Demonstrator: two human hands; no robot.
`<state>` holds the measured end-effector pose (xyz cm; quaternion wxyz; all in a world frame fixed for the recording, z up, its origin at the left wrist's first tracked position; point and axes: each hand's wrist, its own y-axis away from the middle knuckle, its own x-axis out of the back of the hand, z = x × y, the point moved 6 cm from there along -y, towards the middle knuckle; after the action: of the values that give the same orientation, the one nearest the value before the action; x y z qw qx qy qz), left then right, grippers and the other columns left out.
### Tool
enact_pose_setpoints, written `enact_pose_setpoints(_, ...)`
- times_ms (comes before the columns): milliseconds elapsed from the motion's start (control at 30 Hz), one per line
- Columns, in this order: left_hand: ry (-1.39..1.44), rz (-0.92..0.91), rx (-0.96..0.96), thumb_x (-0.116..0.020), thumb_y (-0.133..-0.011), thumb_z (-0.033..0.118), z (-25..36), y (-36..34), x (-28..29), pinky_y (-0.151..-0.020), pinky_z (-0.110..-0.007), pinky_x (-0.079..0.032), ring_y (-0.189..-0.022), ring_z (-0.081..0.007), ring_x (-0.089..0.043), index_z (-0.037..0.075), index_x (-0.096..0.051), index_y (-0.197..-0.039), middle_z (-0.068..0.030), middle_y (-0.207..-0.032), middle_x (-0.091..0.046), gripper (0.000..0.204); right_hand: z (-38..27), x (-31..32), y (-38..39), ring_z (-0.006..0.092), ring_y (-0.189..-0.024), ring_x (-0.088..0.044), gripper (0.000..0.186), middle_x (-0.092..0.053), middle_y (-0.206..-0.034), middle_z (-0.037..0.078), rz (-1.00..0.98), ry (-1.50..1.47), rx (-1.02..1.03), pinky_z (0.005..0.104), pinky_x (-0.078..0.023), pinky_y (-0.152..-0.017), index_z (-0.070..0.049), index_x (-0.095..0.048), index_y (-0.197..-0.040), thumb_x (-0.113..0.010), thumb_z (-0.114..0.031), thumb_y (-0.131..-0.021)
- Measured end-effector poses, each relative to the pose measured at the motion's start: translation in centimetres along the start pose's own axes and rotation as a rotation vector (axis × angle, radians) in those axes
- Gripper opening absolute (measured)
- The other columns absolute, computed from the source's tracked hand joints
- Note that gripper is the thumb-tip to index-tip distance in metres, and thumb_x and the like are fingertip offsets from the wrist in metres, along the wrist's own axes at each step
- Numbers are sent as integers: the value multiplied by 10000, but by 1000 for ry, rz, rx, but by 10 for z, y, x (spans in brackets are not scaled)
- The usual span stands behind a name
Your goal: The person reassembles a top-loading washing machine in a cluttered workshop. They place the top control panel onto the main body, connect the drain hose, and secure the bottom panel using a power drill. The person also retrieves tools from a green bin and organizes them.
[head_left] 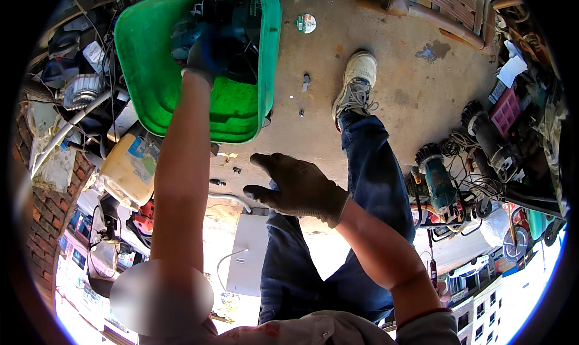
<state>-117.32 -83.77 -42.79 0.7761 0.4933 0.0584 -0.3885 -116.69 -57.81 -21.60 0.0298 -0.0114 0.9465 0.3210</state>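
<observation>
A green plastic tub [136, 74] stands at the upper left, with dark teal power tools [246, 22] in its far end. My left hand [202, 59], in a grey and blue work glove, reaches down among these tools. Its fingers are lost in shadow there, so whether they grip a tool cannot be made out. My right hand [298, 186], in a dark grey-brown glove, hangs in front of my legs with thumb and fingers apart. Nothing is in it.
Small dark pieces [306, 83] and a round green-and-white lid [306, 23] lie on the concrete floor. A wooden chair [452, 7] stands at the far right. Teal power tools [439, 179] and cables crowd the right side. A yellowish jug [128, 169] and clutter line the left.
</observation>
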Motion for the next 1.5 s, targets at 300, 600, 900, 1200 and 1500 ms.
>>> enact_pose_setpoints(300,-305,-569,273,-608,-930,291,-3,239,-88,-787,-339,-553,-907,-223,-678,-25,-562,-1186,-173,-1173,-621,409,-6,-42,15,324,-756,-670,367,-661,-834,169,-107,399,73,432,-537,-663,3,-603,-916,-654,-348,-822)
enact_pose_setpoints(600,-1551,539,-80,-691,-811,505,-227,123,89,-987,-455,-409,-1170,-393,-533,95,-515,-1316,-169,-1336,-544,674,8,-55,15,262,-808,-638,336,-614,-825,119,1,492,47,366,-500,-719,-32,-564,-940,-647,-340,-838)
enact_pose_setpoints(900,-1243,997,62,-687,-784,496,-290,91,101,-976,-463,-409,-1186,-328,-530,165,-498,-1347,-153,-1288,-579,680,33,-39,23,335,-890,-616,405,-612,-1008,183,41,414,-49,408,-491,-802,0,-526,-1170,-615,-272,-883)
enact_pose_setpoints(1200,-449,750,-220,-662,-798,189,-205,202,89,-570,-264,-482,-654,-118,-597,5,-573,-1079,-27,-807,-630,348,38,-58,13,351,-927,-638,418,-636,-1049,203,151,375,23,421,-506,-822,-11,-553,-1188,-630,-297,-893)
enact_pose_setpoints(1500,-1106,459,-289,-707,-718,44,-29,408,-54,-876,-354,-502,-1028,-289,-628,-29,-387,-1377,-198,-1196,-578,736,42,-43,-4,381,-1027,-606,480,-622,-1111,233,201,252,-8,448,-471,-897,5,-552,-1194,-587,-371,-897)
